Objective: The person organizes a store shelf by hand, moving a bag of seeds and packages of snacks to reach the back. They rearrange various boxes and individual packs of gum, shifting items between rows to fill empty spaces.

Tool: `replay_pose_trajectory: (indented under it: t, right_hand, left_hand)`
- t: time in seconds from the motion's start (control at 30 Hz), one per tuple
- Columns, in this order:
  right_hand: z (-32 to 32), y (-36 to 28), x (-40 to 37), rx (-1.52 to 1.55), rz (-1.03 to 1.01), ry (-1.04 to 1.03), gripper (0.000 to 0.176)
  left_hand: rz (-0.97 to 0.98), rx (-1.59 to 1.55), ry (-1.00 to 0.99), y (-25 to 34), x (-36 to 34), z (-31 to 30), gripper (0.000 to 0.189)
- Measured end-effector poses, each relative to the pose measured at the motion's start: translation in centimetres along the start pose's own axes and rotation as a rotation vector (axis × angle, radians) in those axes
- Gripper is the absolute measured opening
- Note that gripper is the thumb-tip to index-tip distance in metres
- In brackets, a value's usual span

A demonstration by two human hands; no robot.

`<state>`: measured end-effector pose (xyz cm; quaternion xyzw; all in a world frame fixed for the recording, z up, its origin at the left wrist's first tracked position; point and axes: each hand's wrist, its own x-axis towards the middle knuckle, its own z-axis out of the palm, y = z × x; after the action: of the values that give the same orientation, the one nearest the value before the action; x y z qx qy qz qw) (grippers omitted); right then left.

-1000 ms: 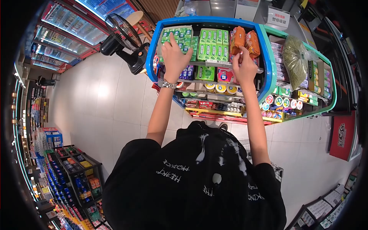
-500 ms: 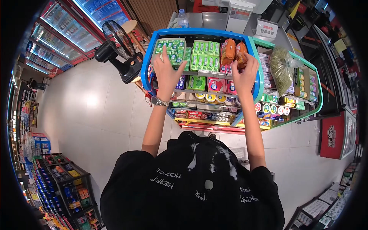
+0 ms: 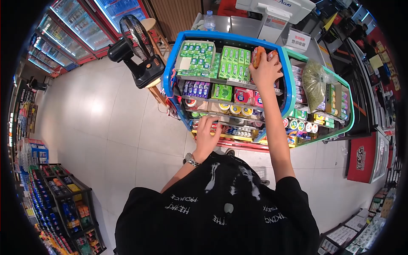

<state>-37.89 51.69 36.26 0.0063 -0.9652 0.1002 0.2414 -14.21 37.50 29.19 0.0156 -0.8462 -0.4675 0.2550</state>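
Note:
My right hand (image 3: pixel 267 73) reaches over the top right of the blue-rimmed display rack (image 3: pixel 171 63), its fingers curled over two orange snack packages (image 3: pixel 258 54). The palm hides much of both packages. Just left of them stand green gum packs (image 3: pixel 235 61) in rows. My left hand (image 3: pixel 207 137), wearing a metal-band watch, hangs in front of the rack's lower shelves with its fingers apart and nothing in them. Further left on top sits a clear box of small green packs (image 3: pixel 197 55).
A black fan (image 3: pixel 142 63) stands on a stool left of the rack. To the right, a green-rimmed rack (image 3: pixel 355 104) bears a bag of green beans (image 3: pixel 314 87). Behind are a counter and a water bottle (image 3: pixel 209 22). A red freezer (image 3: pixel 361 157) stands at the right.
My left hand has left the clear box of green packs and dropped to the lower shelves. My right hand has shifted from the right orange package to cover both.

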Motion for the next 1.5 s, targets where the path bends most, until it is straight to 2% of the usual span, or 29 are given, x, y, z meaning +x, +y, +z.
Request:
replay_pose_trajectory:
  t: [0.1,0.2,0.43,0.5,0.63,0.7,0.87,0.9,0.97,1.03,1.1,1.23,1.3,1.4,1.43,1.5]
  right_hand:
    - [0.1,0.0,0.0,0.075,0.071,-0.103,0.069]
    - [-0.4,-0.2,-0.7,0.118,0.076,-0.045,0.067]
    - [0.0,1.9,-0.4,0.305,-0.035,0.102,0.059]
    - [0.0,1.3,-0.6,0.337,-0.028,0.088,0.064]
    - [0.5,0.8,-0.3,0.158,0.043,0.015,0.076]
    - [0.3,1.6,0.5,0.249,0.131,-0.164,0.08]
    - [1.0,3.4,1.5,0.222,-0.037,-0.173,0.081]
    - [0.7,3.1,1.1,0.265,-0.029,-0.116,0.074]
    - [-0.7,1.4,0.5,0.314,-0.031,-0.058,0.069]
    - [-3.1,-2.5,-0.1,0.504,0.001,0.009,0.07]
    - [-3.5,-6.6,-0.2,0.595,-0.063,0.04,0.074]
    - [-1.5,-14.8,0.1,0.561,-0.108,0.038,0.07]
    - [-0.5,-17.8,-0.1,0.491,-0.066,-0.07,0.071]
    - [0.8,-20.2,-1.9,0.291,-0.073,-0.186,0.08]
    - [0.9,-20.5,-2.6,0.263,-0.094,-0.127,0.082]
    - [0.8,-20.5,-3.2,0.275,-0.09,-0.149,0.084]
  left_hand:
    - [0.003,0.001,0.05,-0.4,-0.3,-0.8,0.018]
    - [-0.103,-0.05,0.065,-0.9,-1.2,-1.1,0.017]
    - [-0.136,-0.072,0.077,-1.6,-2.3,-2.7,0.015]
    - [-0.15,-0.06,0.047,-1.6,-2.6,-2.8,0.015]
    - [-0.109,-0.08,0.055,-1.5,-2.5,-2.9,0.012]
    - [-0.078,-0.062,0.047,-1.7,-2.9,-3.1,0.012]
    - [-0.129,-0.087,0.012,-2.7,-3.4,-3.8,0.013]
    - [-0.124,-0.098,0.024,-3.0,-3.6,-3.9,0.013]
    - [-0.138,-0.088,0.026,-3.3,-3.8,-4.1,0.013]
    - [-0.153,-0.072,0.029,-3.3,-3.8,-4.4,0.013]
    - [-0.292,-0.105,-0.067,-2.8,-3.7,-4.7,0.014]
    - [-0.211,-0.084,-0.128,-2.2,-3.5,-4.8,0.016]
    - [-0.167,-0.103,-0.175,-2.0,-3.6,-4.9,0.017]
    - [-0.185,-0.112,-0.212,-2.2,-3.7,-5.2,0.019]
    - [-0.213,-0.107,-0.227,-2.2,-3.9,-5.4,0.019]
    - [-0.201,-0.077,-0.224,-2.6,-4.0,-5.6,0.019]
